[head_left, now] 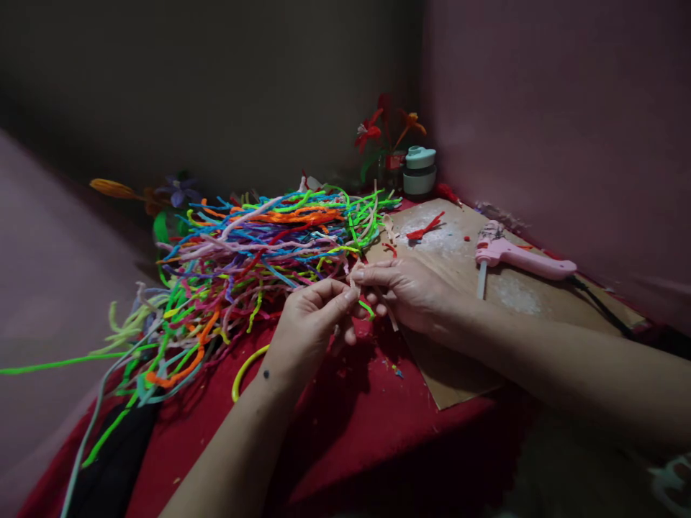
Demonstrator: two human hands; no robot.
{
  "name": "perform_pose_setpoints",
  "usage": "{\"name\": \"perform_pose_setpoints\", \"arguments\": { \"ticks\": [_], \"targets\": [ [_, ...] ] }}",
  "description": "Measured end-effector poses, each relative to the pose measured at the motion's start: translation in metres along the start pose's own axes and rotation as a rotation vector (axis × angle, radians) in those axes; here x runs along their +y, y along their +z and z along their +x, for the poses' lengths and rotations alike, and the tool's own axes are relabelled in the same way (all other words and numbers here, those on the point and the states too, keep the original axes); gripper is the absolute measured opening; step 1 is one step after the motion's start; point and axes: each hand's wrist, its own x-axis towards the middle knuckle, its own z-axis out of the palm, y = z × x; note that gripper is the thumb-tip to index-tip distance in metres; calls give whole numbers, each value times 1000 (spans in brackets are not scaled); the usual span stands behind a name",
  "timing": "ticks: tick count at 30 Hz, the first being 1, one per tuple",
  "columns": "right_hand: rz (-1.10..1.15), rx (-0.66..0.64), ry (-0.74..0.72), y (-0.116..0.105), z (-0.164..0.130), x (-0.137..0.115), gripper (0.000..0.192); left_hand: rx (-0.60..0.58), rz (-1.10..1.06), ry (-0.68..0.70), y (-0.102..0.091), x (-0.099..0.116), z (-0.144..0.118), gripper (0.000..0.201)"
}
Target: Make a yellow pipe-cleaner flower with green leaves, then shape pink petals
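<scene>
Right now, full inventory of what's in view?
pipe cleaners: large heap, many colours, on red cloth left of centre
small pale piece: one, pinched between both hands
glue gun: one, pink, on cardboard at right
cardboard sheet: one, brown, right of centre
red cloth: one, covers the surface
pipe-cleaner flowers: a few, red and orange, back corner
jar: one, pale teal lid, beside flowers
left hand: pinching the piece
right hand: pinching the piece

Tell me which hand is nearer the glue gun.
Right. The right hand sits on the cardboard just left of the glue gun; the left hand is farther left, over the red cloth.
</scene>
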Motion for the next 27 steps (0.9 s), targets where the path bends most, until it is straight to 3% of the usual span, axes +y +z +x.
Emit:
{"name": "perform_pose_setpoints", "arguments": {
  "ticks": [6, 10, 16, 19, 22, 27],
  "targets": [
    [-217, -110, -97, 3, -5, -4, 16, 102, 12, 41, -7, 1, 1, 23],
    [-347, -90, -22, 6, -8, -7, 12, 148, -51, 93, -14, 2, 2, 21],
    [-319, -219, 73, 2, -6, 1, 10, 159, -76, 60, -16, 6, 2, 21],
    [-245, -161, -9, 5, -7, 0, 10, 143, -68, 52, -17, 7, 3, 21],
    [-190, -63, -193, 8, -9, -4, 12, 136, -66, 53, -17, 6, 3, 18],
    [-248, 34, -370, 10, -11, -8, 13, 115, -49, 67, -14, 4, 4, 15]
  ]
}}
